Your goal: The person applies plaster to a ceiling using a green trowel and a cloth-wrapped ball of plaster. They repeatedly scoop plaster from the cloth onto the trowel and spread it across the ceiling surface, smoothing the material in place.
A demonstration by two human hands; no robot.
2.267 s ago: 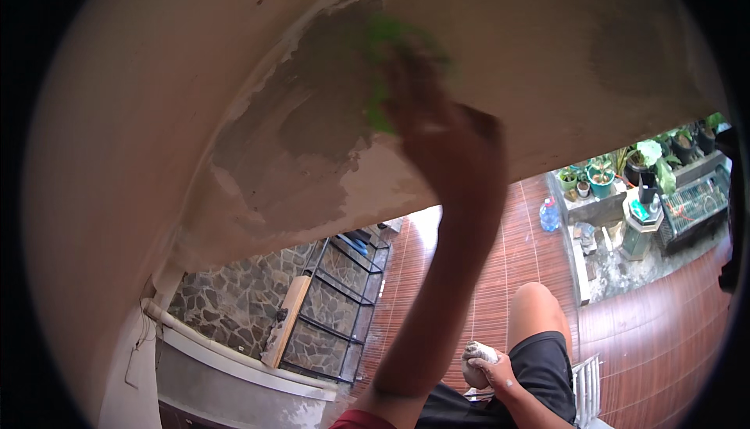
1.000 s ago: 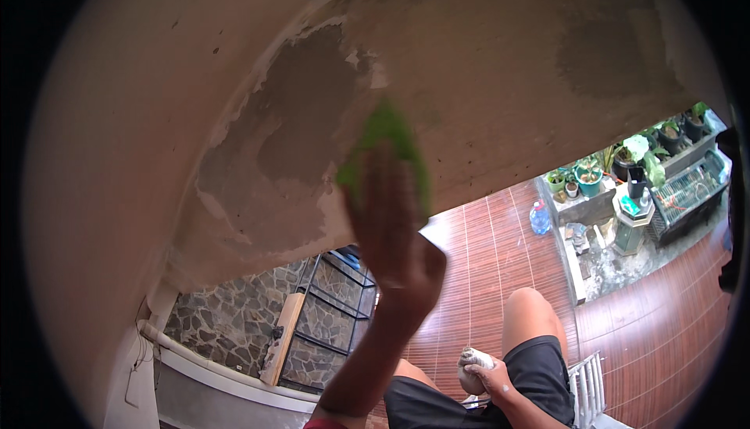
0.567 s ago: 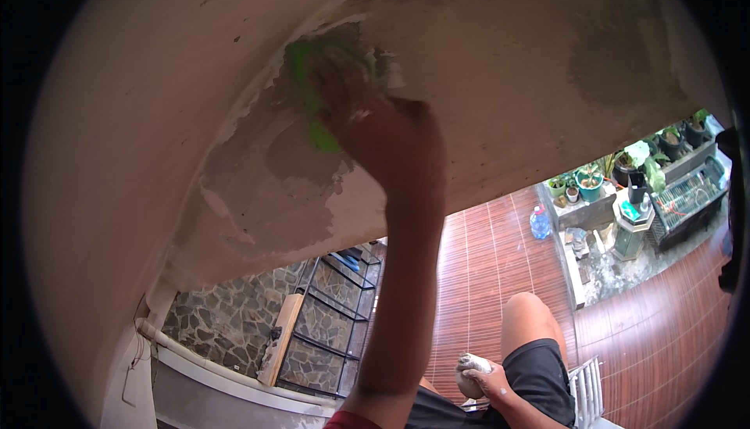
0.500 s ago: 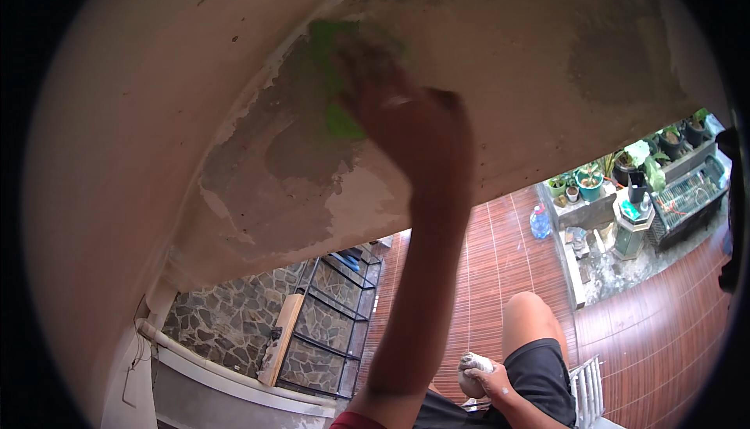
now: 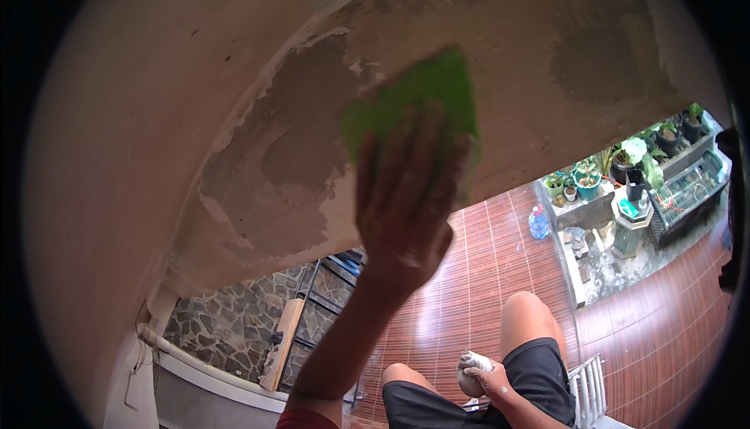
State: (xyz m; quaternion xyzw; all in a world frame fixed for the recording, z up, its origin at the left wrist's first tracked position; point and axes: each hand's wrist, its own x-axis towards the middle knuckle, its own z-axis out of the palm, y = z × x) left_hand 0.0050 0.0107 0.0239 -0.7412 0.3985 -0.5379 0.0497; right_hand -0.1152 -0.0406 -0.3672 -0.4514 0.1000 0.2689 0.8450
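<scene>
Patchy brown-and-grey plaster [image 5: 531, 109] slopes overhead. Close by, the right hand [image 5: 496, 380] curls around a whitish, rounded bundle [image 5: 470, 384]. Farther up, the left hand [image 5: 402, 194], nearly flat with fingers slightly parted, holds an angular green pad [image 5: 430, 85] before the plaster; contact is unclear. Moments earlier the pad overlapped the dark grey patch [image 5: 308, 73]; now it sits mostly to its right.

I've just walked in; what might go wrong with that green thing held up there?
The left hand holds the green pad with bare fingers, so knuckles might get scraped on the patchy surface.
That surface has ragged, uneven patches, so bits could crumble down onto the legs below.
The right hand grips a whitish object, which might slip to the floor.
</scene>
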